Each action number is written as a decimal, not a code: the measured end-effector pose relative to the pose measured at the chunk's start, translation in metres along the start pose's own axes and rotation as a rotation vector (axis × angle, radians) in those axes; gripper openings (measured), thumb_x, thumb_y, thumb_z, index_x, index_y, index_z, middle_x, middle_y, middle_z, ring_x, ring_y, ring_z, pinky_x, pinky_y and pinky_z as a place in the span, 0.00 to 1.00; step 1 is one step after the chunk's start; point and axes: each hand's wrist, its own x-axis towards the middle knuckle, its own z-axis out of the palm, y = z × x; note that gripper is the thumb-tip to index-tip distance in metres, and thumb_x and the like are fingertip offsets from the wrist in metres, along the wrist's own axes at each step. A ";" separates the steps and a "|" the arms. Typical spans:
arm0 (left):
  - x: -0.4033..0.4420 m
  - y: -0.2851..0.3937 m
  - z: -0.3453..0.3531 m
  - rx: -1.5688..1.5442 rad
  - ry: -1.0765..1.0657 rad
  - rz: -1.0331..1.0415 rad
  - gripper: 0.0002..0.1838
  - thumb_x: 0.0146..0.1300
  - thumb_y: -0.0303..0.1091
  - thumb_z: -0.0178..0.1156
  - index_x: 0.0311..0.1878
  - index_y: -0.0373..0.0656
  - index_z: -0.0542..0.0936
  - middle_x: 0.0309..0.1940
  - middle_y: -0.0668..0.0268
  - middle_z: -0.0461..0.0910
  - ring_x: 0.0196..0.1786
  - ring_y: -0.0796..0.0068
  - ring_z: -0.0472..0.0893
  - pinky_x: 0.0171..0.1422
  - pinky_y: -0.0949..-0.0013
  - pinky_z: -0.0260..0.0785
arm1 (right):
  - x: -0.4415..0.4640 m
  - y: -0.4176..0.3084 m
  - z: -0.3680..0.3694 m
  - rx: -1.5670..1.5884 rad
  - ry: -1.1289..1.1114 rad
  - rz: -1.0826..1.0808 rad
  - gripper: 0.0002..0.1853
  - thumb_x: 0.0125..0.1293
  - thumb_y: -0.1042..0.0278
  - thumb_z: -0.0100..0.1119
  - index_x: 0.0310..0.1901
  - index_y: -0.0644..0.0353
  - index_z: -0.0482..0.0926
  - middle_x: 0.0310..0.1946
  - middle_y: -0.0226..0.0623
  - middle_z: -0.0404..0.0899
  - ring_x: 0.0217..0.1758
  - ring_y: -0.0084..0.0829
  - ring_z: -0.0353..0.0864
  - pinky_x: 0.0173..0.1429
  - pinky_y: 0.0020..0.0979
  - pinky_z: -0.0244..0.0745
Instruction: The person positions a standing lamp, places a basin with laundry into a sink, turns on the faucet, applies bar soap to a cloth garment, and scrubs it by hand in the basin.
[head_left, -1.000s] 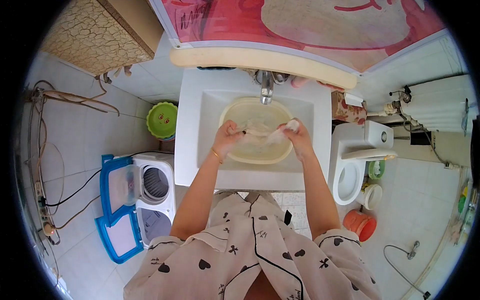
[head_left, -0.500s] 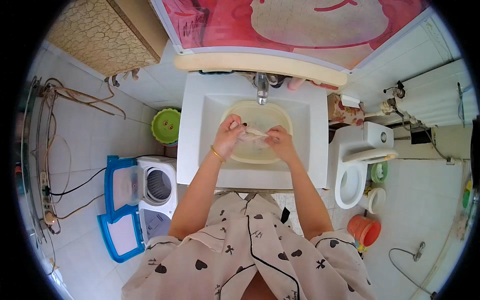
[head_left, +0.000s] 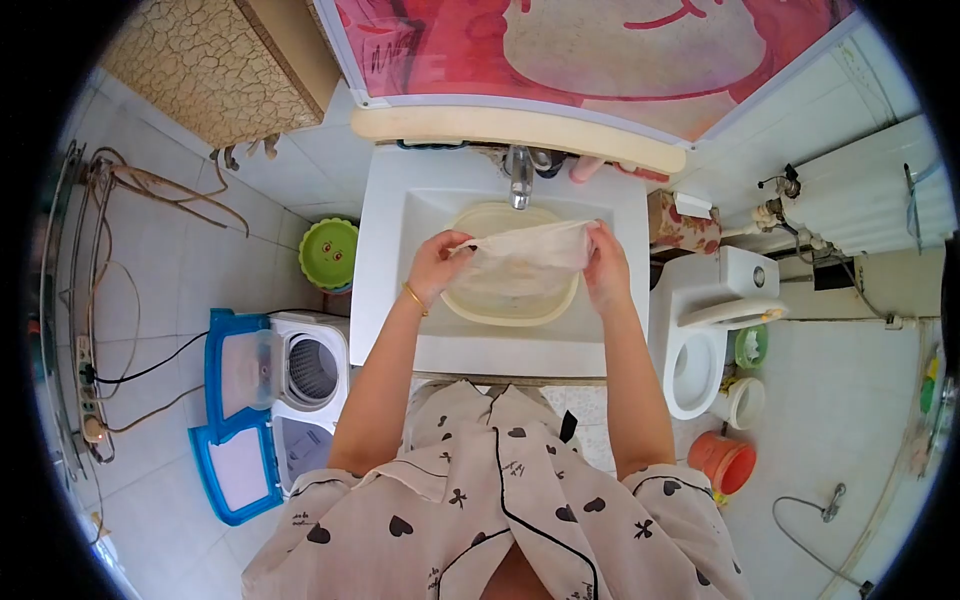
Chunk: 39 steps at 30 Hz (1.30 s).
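A thin, whitish wet cloth (head_left: 535,248) is stretched out between my two hands above a cream basin (head_left: 512,319). My left hand (head_left: 434,268) pinches its left end, and a gold bracelet circles that wrist. At the other end, my right hand (head_left: 606,272) grips the upper right corner. The basin stands in the white sink (head_left: 612,318) and its inside is partly hidden behind the cloth. Just beyond the basin is the metal faucet (head_left: 520,182).
On the left stand a washing machine (head_left: 312,372) with raised blue lids and a green basin (head_left: 328,254). To the right are a toilet (head_left: 697,372), a red bucket (head_left: 722,461) and a patterned box (head_left: 684,225). A cream ledge (head_left: 520,132) runs behind the faucet.
My hands have moved apart, the left leftward and the right rightward and upward. Bunched between them before, the cloth is now spread wide.
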 end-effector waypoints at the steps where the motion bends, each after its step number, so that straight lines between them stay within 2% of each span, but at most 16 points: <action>1: 0.001 -0.003 -0.002 0.013 0.001 -0.005 0.10 0.57 0.27 0.61 0.43 0.39 0.78 0.34 0.71 0.77 0.33 0.83 0.74 0.43 0.78 0.68 | 0.000 0.000 -0.001 0.007 0.035 0.023 0.10 0.67 0.62 0.48 0.46 0.56 0.72 0.39 0.27 0.75 0.46 0.20 0.74 0.50 0.23 0.69; 6: 0.004 -0.014 -0.008 0.086 0.027 -0.043 0.09 0.62 0.34 0.57 0.40 0.39 0.80 0.30 0.73 0.77 0.31 0.86 0.72 0.37 0.80 0.64 | 0.003 0.005 -0.005 0.025 0.054 0.060 0.11 0.68 0.59 0.48 0.46 0.54 0.72 0.40 0.27 0.76 0.46 0.21 0.75 0.51 0.26 0.71; 9: 0.000 -0.006 0.001 -0.315 0.092 -0.080 0.12 0.63 0.37 0.56 0.41 0.38 0.81 0.29 0.74 0.77 0.31 0.86 0.71 0.36 0.82 0.62 | 0.002 0.009 -0.001 0.030 0.056 0.067 0.10 0.71 0.58 0.46 0.45 0.53 0.73 0.39 0.27 0.77 0.44 0.22 0.76 0.51 0.28 0.73; 12: 0.004 -0.006 0.001 -0.334 0.161 -0.199 0.16 0.63 0.41 0.55 0.42 0.38 0.81 0.31 0.73 0.78 0.33 0.85 0.73 0.40 0.81 0.63 | 0.003 0.015 -0.003 0.038 0.073 0.103 0.10 0.70 0.59 0.49 0.45 0.54 0.73 0.39 0.27 0.77 0.44 0.22 0.76 0.51 0.27 0.73; 15: 0.000 0.004 0.006 -0.433 0.146 -0.199 0.18 0.67 0.46 0.49 0.48 0.41 0.78 0.41 0.69 0.80 0.41 0.79 0.79 0.49 0.75 0.71 | 0.010 0.028 -0.013 0.004 0.044 0.136 0.09 0.69 0.61 0.51 0.45 0.54 0.73 0.39 0.27 0.77 0.44 0.22 0.76 0.50 0.26 0.73; 17: 0.007 -0.006 0.005 -0.413 0.108 -0.257 0.20 0.68 0.48 0.47 0.52 0.43 0.75 0.43 0.70 0.79 0.42 0.80 0.79 0.48 0.74 0.72 | 0.013 0.036 -0.023 -0.058 -0.011 0.132 0.08 0.69 0.61 0.51 0.44 0.52 0.73 0.41 0.26 0.78 0.46 0.22 0.76 0.51 0.26 0.72; 20: 0.005 0.012 0.011 -0.391 0.127 -0.348 0.22 0.69 0.51 0.46 0.56 0.45 0.73 0.43 0.70 0.79 0.42 0.80 0.79 0.44 0.73 0.74 | 0.014 0.036 -0.024 -0.524 -0.043 0.165 0.13 0.64 0.61 0.58 0.48 0.52 0.73 0.48 0.29 0.74 0.51 0.26 0.74 0.54 0.29 0.71; 23: 0.004 0.009 0.005 -0.413 0.031 -0.359 0.23 0.69 0.53 0.45 0.57 0.48 0.72 0.45 0.71 0.78 0.40 0.81 0.79 0.39 0.72 0.74 | -0.004 0.031 -0.004 -0.976 -0.200 -0.147 0.23 0.56 0.62 0.65 0.53 0.51 0.72 0.54 0.35 0.69 0.55 0.34 0.71 0.55 0.34 0.70; 24: 0.002 0.015 0.003 -0.426 -0.026 -0.350 0.23 0.69 0.54 0.45 0.58 0.49 0.71 0.46 0.71 0.78 0.40 0.81 0.79 0.38 0.72 0.74 | -0.007 0.029 -0.002 -1.103 -0.254 -0.108 0.25 0.53 0.62 0.67 0.54 0.51 0.72 0.55 0.37 0.67 0.56 0.36 0.70 0.57 0.37 0.69; 27: -0.003 0.034 0.012 -0.351 0.123 -0.401 0.23 0.65 0.51 0.51 0.59 0.51 0.70 0.47 0.70 0.77 0.40 0.81 0.79 0.36 0.74 0.72 | -0.007 0.034 -0.006 -1.506 -0.389 -0.027 0.29 0.48 0.63 0.70 0.55 0.51 0.74 0.56 0.42 0.64 0.60 0.44 0.66 0.61 0.42 0.67; 29: 0.001 0.033 0.004 -0.139 0.069 -0.341 0.24 0.62 0.47 0.56 0.60 0.51 0.69 0.47 0.70 0.77 0.42 0.78 0.79 0.37 0.74 0.72 | 0.006 0.052 -0.023 -1.809 -0.444 -0.027 0.28 0.47 0.65 0.69 0.54 0.51 0.76 0.54 0.43 0.65 0.63 0.48 0.63 0.62 0.42 0.66; 32: 0.004 0.018 0.001 0.170 -0.012 -0.047 0.26 0.58 0.43 0.61 0.59 0.49 0.70 0.45 0.69 0.77 0.42 0.74 0.78 0.38 0.72 0.71 | 0.025 0.057 -0.038 -1.760 -0.331 0.008 0.23 0.52 0.66 0.66 0.52 0.53 0.78 0.55 0.40 0.68 0.63 0.41 0.65 0.61 0.35 0.68; 35: 0.014 -0.014 -0.012 0.753 -0.159 0.214 0.26 0.56 0.42 0.63 0.57 0.45 0.72 0.44 0.67 0.76 0.43 0.70 0.77 0.42 0.69 0.71 | 0.046 0.083 -0.066 -1.001 -0.174 -0.044 0.23 0.53 0.70 0.62 0.55 0.54 0.76 0.55 0.34 0.70 0.56 0.31 0.70 0.56 0.29 0.71; 36: 0.018 -0.022 -0.016 0.994 -0.219 0.280 0.26 0.56 0.43 0.63 0.56 0.44 0.73 0.44 0.66 0.76 0.43 0.69 0.77 0.43 0.68 0.72 | 0.045 0.073 -0.061 -0.844 -0.150 0.148 0.25 0.53 0.72 0.60 0.56 0.54 0.75 0.55 0.33 0.70 0.54 0.29 0.71 0.55 0.28 0.71; 37: 0.023 -0.023 -0.014 0.969 -0.242 0.088 0.25 0.56 0.44 0.63 0.55 0.44 0.73 0.45 0.65 0.76 0.44 0.68 0.77 0.45 0.66 0.72 | 0.040 0.053 -0.048 -0.681 -0.124 0.334 0.26 0.53 0.75 0.58 0.57 0.54 0.73 0.55 0.32 0.71 0.53 0.27 0.71 0.54 0.27 0.71; 39: 0.034 -0.026 -0.003 0.904 -0.285 -0.295 0.24 0.57 0.46 0.62 0.54 0.45 0.74 0.45 0.64 0.76 0.46 0.66 0.76 0.48 0.61 0.72 | 0.041 0.052 -0.040 -0.317 -0.087 0.447 0.29 0.52 0.78 0.54 0.59 0.54 0.70 0.54 0.31 0.71 0.49 0.26 0.72 0.51 0.25 0.71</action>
